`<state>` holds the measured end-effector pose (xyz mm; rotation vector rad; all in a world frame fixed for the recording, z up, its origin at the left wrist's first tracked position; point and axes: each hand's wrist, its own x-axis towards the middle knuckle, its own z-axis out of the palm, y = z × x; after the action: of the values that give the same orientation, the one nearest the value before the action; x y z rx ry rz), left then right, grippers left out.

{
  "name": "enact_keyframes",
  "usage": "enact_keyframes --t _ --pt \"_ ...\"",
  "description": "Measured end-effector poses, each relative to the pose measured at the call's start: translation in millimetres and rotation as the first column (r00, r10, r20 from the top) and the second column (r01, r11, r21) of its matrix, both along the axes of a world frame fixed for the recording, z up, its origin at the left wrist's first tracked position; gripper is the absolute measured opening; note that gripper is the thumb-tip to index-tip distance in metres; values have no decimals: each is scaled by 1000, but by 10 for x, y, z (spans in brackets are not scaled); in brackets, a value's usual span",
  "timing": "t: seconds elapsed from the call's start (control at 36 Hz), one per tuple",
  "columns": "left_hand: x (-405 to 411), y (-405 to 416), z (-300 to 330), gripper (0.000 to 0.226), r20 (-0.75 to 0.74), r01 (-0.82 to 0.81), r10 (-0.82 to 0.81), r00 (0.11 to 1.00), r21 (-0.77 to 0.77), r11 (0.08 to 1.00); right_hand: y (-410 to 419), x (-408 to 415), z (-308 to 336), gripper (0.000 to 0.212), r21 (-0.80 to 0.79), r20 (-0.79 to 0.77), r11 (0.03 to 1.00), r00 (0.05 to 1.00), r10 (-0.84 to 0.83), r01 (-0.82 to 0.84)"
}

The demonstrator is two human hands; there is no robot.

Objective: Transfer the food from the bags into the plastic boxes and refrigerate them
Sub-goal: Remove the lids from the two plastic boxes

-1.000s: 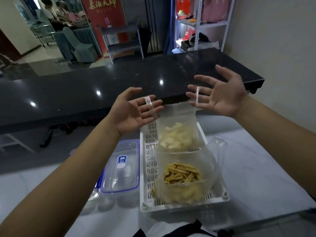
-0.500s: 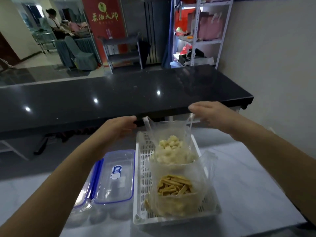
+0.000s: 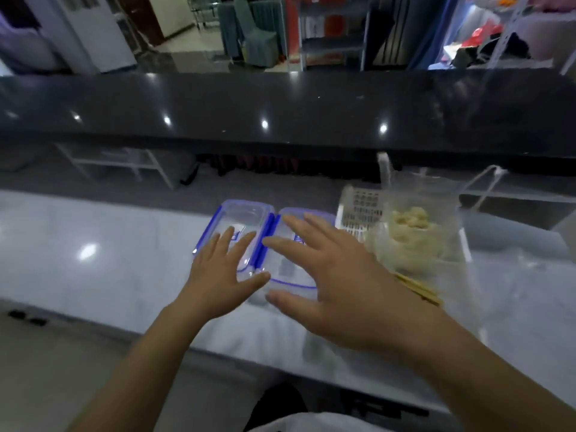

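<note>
Nearest the camera, the right hand (image 3: 336,285) reaches forward with its fingers spread and straight, holding nothing, above the right of 2 plastic boxes. The left hand (image 3: 223,272) lies a little further out, also flat with fingers apart, over the near end of the left box; whether either palm actually touches a lid cannot be told through the blur.

The left box (image 3: 240,219) and the right box (image 3: 311,219) sit side by side on the pale worktop (image 3: 93,244), touching or nearly so along their blue-clipped long edges. Each has its long axis running away from the person, with lids on.

Just right of the boxes stands a white slotted basket (image 3: 358,207), its long axis also pointing away. In it, the near bag (image 3: 417,291) holds yellow-brown strips and is partly hidden behind the right forearm. Behind that, the far bag (image 3: 417,226) of pale chunks stands upright, its handles raised.

Beyond everything runs a dark glossy counter (image 3: 280,104).
</note>
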<state>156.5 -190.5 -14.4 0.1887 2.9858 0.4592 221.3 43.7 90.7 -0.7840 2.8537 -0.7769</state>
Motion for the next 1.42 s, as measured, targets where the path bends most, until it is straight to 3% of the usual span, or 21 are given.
enact_keyframes --t 0.19,0.39,0.44,0.5,0.72,0.81,1.08,1.42 --pt "166 -629 -444 93 106 -90 96 990 -63 994 -323 -173 -677 70 87 271 994 962 37 -63" --pt "-99 -937 -531 89 159 -95 79 984 93 991 -639 -524 -1019 69 187 307 982 948 -80 22" --pt "-287 -1030 -489 79 214 -183 117 970 322 929 -756 -652 -1086 70 207 295 976 947 -126 65" --pt "-500 -1120 -434 66 290 -275 135 947 523 807 -897 -772 -1157 72 236 277 966 946 -170 104" --pt "-1310 -1311 -472 72 522 -461 94 848 636 619 -1564 -1219 -1393 83 471 200 868 939 -280 159" --pt "-1475 -1329 -566 70 571 -474 30 820 650 593 -1735 -1276 -1447 80 527 171 830 934 -313 182" --pt "-1667 -1590 -709 69 606 -468 -76 791 681 563 -2039 -1234 -1511 79 474 205 830 880 -428 293" --pt "-1492 -2714 -703 66 604 -508 -13 797 681 527 -2974 -1158 -1718 78 359 173 898 927 -332 254"
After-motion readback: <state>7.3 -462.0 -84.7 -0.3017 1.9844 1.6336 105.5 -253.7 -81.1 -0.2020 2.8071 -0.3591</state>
